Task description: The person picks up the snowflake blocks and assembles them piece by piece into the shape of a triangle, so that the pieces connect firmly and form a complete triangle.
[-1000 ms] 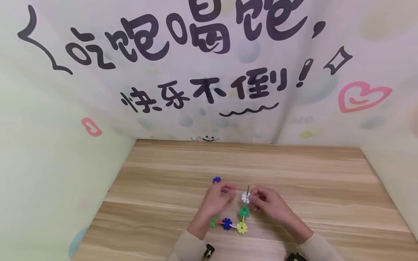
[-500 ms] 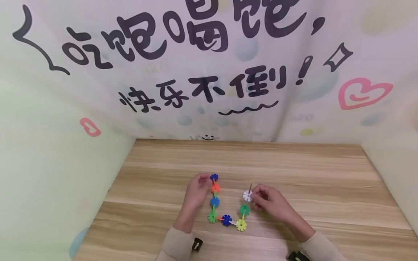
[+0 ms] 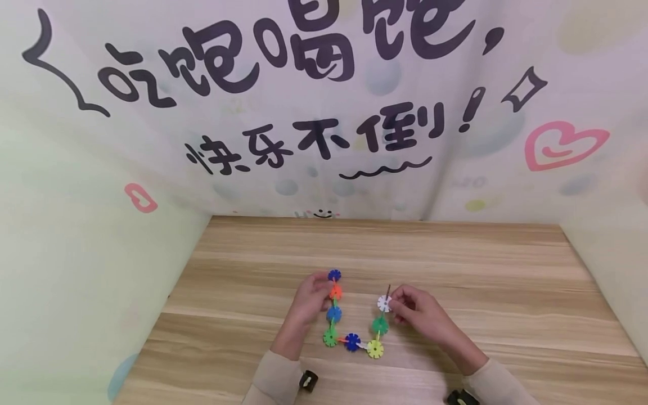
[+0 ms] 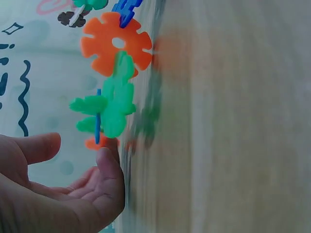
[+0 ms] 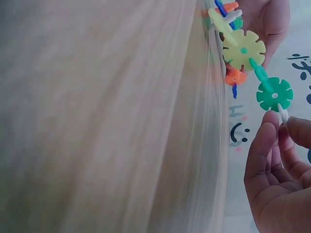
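A chain of slotted plastic snowflake discs forms a U in the head view. Its left arm runs from a dark blue disc through an orange disc and a blue disc to a green disc. Along the bottom lie another dark blue disc and a yellow disc. My right hand pinches the white disc at the right end, above a teal-green disc; a thin dark disc sticks out there edge-on. My left hand is beside the orange disc, thumb apart from the fingers.
The chain is over a wood-grain tabletop. A printed curtain hangs along the back edge, and a pale wall borders the left. Black wrist straps show below the hands.
My left hand has moved left off the chain, uncovering its left arm, then slightly back right beside the orange disc. My right hand keeps its pinch on the white disc, nearly still.
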The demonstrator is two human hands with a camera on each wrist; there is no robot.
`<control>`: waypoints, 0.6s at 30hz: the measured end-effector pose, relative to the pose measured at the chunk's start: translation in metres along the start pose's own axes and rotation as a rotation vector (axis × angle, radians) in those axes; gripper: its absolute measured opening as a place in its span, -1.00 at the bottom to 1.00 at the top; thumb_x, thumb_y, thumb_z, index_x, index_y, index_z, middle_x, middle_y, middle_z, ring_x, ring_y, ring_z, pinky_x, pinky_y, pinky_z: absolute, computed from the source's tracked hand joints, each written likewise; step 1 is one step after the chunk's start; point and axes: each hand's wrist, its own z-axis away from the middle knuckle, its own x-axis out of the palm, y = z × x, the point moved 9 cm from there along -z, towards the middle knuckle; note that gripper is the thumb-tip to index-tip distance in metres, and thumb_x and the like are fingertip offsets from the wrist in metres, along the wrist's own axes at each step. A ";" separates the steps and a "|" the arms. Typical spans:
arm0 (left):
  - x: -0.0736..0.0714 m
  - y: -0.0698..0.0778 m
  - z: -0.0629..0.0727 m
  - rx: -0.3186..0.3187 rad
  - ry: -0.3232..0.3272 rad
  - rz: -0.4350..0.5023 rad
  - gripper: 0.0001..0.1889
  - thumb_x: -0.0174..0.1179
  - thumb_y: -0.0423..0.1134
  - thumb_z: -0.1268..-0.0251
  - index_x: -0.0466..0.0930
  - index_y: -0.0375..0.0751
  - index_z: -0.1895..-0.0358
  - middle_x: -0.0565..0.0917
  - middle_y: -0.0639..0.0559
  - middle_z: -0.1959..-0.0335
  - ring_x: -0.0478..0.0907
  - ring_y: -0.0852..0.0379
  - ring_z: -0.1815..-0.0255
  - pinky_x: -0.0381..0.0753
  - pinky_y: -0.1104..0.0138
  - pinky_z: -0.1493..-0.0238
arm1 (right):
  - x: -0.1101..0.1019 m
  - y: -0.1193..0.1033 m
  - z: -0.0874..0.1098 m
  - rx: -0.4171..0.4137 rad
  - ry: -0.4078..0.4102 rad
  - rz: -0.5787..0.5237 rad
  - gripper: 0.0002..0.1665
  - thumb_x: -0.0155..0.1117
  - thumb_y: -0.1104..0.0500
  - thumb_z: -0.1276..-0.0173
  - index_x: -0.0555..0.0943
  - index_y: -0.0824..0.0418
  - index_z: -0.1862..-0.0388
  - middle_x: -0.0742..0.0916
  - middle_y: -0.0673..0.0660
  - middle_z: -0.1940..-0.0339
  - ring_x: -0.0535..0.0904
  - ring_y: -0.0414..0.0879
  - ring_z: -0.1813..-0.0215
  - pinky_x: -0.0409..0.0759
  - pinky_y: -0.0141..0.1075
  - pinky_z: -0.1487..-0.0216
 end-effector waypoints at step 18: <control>0.016 0.006 0.003 0.089 -0.117 -0.055 -0.51 0.35 -0.43 -0.24 0.50 -0.26 -0.25 0.61 -0.17 0.18 0.61 0.05 0.25 0.64 0.25 0.22 | 0.031 -0.011 -0.014 -0.053 -0.056 -0.047 -0.90 0.21 0.26 -0.48 0.55 0.30 0.12 0.69 0.16 0.35 0.64 0.02 0.32 0.69 -0.19 0.32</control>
